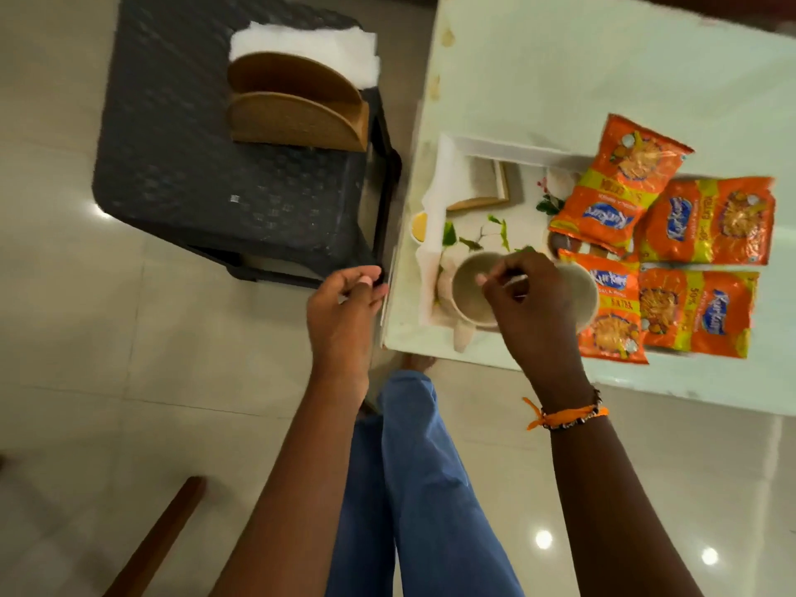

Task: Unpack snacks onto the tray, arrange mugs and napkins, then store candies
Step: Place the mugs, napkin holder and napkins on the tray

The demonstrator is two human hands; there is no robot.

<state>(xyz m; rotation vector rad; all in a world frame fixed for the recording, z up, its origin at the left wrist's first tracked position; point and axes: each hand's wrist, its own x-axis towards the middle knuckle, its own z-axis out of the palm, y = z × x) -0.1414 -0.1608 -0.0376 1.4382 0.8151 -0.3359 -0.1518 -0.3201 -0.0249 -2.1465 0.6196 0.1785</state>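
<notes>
Here, two beige mugs (pixel 471 290) stand on the white tray (pixel 495 145) at the near edge of the table (pixel 603 71), and the right hand (pixel 532 303) hovers over them, its fingers (pixel 499 275) pinched narrow on something too small to tell. Four orange snack packets (pixel 620 183) lie just right of the mugs. The left hand (pixel 342 312), loosely curled and empty, hangs beside the table's corner. On a dark stool (pixel 194 165) well apart, a wooden holder (pixel 297 118) stands beside white napkins (pixel 310 45).
</notes>
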